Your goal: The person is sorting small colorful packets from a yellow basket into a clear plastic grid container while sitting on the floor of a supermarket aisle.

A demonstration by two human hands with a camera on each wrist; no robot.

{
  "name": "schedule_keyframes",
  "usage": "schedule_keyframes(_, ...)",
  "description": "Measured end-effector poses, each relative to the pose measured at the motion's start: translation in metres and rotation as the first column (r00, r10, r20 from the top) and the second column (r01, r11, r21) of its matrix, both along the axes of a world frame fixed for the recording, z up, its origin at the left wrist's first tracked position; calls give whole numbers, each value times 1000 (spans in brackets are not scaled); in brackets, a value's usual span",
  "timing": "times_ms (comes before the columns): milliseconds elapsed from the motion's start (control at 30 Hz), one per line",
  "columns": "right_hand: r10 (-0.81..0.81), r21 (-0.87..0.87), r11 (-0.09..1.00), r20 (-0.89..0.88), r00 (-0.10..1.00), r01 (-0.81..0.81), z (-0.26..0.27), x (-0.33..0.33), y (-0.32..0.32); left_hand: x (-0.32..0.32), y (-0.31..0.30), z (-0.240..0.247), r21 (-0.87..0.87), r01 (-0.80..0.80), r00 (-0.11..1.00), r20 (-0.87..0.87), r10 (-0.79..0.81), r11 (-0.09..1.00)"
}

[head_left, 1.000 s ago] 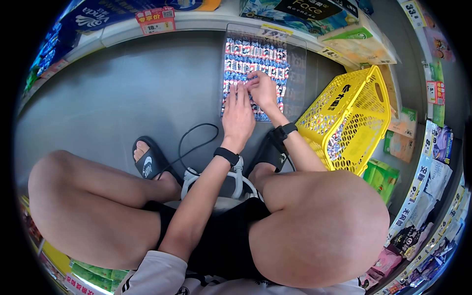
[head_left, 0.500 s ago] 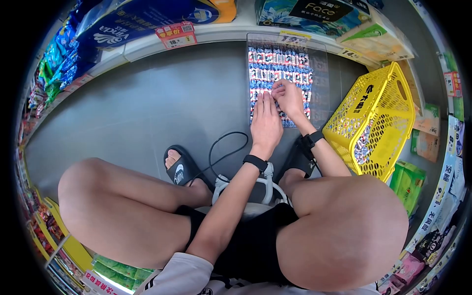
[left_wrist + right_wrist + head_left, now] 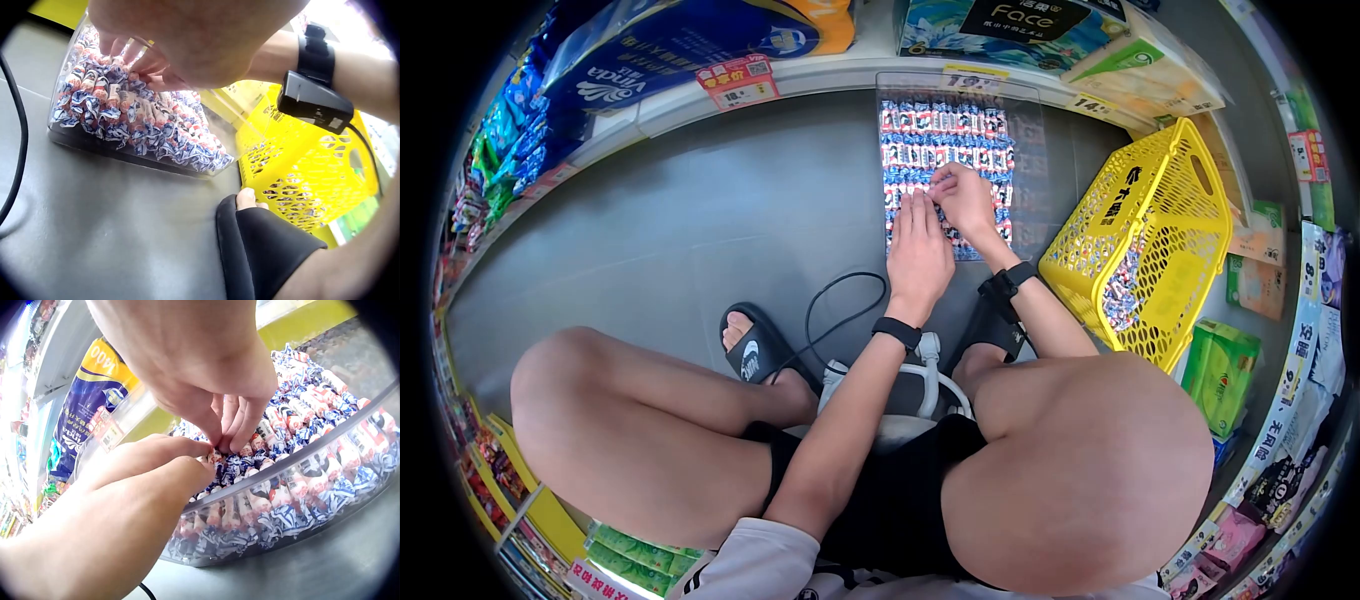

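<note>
Before us, wrapped candies [image 3: 948, 122] fill a clear box [image 3: 275, 478] on the floor. Our left hand [image 3: 920, 258] rests on them, fingers straight; our right hand [image 3: 966, 202] pinches one. Far left we read "Vinda" on a blue pack [image 3: 625, 75], far right "Face" on a tissue pack [image 3: 1020, 28]. Dark Chinese characters mark the yellow basket [image 3: 1072, 268] at right.

In the head view, a black-striped white sleeve [image 3: 752, 560] shows at seven o'clock, black shorts [image 3: 890, 500] at six, and a black Nike slide [image 3: 764, 350] with a white swoosh at eight. At two o'clock in the left-wrist view sits a boxy black wrist camera [image 3: 312, 103] with a black strap [image 3: 315, 59] and cable [image 3: 365, 140].
</note>
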State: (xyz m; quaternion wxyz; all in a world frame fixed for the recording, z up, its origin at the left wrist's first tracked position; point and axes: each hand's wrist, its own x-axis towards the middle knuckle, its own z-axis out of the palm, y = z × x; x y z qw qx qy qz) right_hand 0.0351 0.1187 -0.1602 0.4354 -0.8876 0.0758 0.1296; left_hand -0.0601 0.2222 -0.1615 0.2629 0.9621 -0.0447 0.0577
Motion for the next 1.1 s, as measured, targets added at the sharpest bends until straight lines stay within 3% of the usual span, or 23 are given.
schedule_keyframes(433, 33, -7, 999, 62, 998, -33, -5, -5, -5, -1, 1, 0, 2, 4, 1000, 13, -4, 1000)
schedule_keyframes(500, 38, -16, 999, 69, 997, -37, -6, -4, -6, -1, 2, 0, 2, 31, 998, -57, -31, 1000)
schedule_keyframes(667, 29, -13, 1000, 57, 998, -28, 0, -5, -11, -1, 1, -1, 3, 16, 1000, -6, -16, 1000)
schedule_keyframes(900, 124, -139, 984, 85, 989, -111, 17, -5, -34, 1, 2, 10, -31, 29, 999, -13, -29, 999)
schedule_keyframes(967, 141, -85, 987, 22, 990, -138, 46, -10, -38, 3, 0, 20, -127, 35, 997, 73, -26, 991)
schedule_keyframes(1033, 107, -58, 993, 53, 993, -104, 65, -15, -43, 5, -3, 31, -278, 98, 986, -100, -131, 955)
schedule_keyframes(1067, 131, -60, 990, 80, 988, -126, 72, -18, -47, 7, -8, 35, -338, 112, 993, 9, -116, 934)
schedule_keyframes(1100, 155, -63, 987, 110, 982, -149, 81, -20, -50, 9, -11, 43, -342, 123, 992, 13, -126, 931)
